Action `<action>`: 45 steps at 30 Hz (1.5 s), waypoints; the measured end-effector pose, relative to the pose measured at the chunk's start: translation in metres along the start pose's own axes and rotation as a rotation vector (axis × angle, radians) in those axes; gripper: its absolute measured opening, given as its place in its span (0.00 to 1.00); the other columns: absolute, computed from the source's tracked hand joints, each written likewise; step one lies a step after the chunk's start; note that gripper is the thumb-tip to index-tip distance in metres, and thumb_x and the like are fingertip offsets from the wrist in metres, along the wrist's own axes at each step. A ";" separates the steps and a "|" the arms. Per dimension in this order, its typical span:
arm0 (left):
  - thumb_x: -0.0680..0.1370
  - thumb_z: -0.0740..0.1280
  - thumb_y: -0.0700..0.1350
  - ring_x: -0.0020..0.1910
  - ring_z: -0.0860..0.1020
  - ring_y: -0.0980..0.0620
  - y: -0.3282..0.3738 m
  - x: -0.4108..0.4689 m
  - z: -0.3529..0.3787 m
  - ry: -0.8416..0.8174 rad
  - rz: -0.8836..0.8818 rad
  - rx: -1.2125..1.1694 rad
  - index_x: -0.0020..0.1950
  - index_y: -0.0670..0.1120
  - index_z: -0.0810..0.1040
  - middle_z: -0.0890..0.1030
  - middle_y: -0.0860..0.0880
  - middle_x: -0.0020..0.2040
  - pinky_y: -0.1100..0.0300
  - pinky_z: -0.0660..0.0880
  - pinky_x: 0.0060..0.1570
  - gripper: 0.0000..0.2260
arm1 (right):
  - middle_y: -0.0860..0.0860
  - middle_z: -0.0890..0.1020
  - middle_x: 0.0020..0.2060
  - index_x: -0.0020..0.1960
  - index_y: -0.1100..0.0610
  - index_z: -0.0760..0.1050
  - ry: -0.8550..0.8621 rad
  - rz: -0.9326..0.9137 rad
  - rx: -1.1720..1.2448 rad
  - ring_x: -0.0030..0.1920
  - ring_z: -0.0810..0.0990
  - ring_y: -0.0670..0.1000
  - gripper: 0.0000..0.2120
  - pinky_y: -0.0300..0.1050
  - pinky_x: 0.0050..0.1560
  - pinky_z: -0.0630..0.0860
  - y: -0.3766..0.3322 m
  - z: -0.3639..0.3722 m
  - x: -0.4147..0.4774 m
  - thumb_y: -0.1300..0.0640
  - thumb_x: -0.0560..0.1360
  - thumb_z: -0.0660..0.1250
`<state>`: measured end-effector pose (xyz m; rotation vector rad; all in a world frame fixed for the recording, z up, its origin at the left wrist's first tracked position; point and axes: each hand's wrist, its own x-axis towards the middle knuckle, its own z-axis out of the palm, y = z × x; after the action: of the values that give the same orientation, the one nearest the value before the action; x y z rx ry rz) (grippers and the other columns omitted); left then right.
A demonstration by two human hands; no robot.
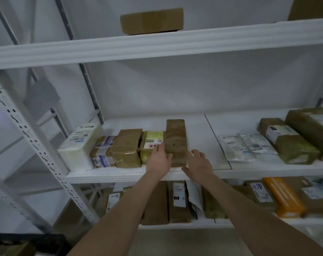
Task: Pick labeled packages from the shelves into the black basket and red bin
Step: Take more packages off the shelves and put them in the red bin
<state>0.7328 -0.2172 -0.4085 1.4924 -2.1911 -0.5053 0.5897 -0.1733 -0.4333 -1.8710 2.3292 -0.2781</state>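
Note:
A long brown taped package (176,137) lies on the middle shelf (120,175), its short end toward me. My left hand (159,159) grips its near left corner, fingers curled round the edge. Just to its right my right hand (199,162) hovers with fingers spread, not clearly touching the package. Left of it sit a yellow-green labelled package (151,143), a brown box (126,147), a taped labelled box (102,150) and a white parcel (81,143). A corner of the black basket (46,241) shows at bottom left. The red bin is out of view.
White plastic mailers (247,146) and brown labelled boxes (286,139) lie at the right of the same shelf. The lower shelf holds several upright packages, including an orange one (284,196). A cardboard box (151,20) sits on the top shelf. A perforated white upright (33,137) stands at left.

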 end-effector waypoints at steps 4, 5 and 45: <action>0.82 0.58 0.47 0.67 0.70 0.42 0.010 0.036 0.000 -0.017 -0.064 -0.020 0.74 0.41 0.60 0.68 0.40 0.70 0.51 0.70 0.61 0.23 | 0.56 0.56 0.75 0.77 0.49 0.50 -0.050 -0.016 0.072 0.73 0.56 0.60 0.30 0.56 0.68 0.62 0.007 -0.008 0.026 0.46 0.80 0.58; 0.82 0.58 0.47 0.65 0.72 0.42 0.012 0.045 0.002 -0.018 -0.081 -0.029 0.73 0.40 0.61 0.70 0.39 0.68 0.52 0.70 0.60 0.22 | 0.55 0.56 0.76 0.77 0.48 0.50 -0.071 -0.019 0.078 0.74 0.55 0.60 0.29 0.56 0.69 0.61 0.011 -0.010 0.031 0.45 0.80 0.55; 0.69 0.76 0.49 0.49 0.80 0.53 0.074 0.087 0.087 -0.484 -0.451 -0.868 0.64 0.40 0.73 0.82 0.50 0.49 0.57 0.79 0.48 0.27 | 0.56 0.76 0.60 0.72 0.51 0.66 -0.069 0.469 1.051 0.47 0.77 0.52 0.20 0.44 0.39 0.76 0.149 -0.042 0.068 0.60 0.81 0.58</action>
<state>0.6003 -0.2685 -0.4294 1.4010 -1.5087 -1.8401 0.4241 -0.2060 -0.4262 -0.7991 1.8571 -1.0718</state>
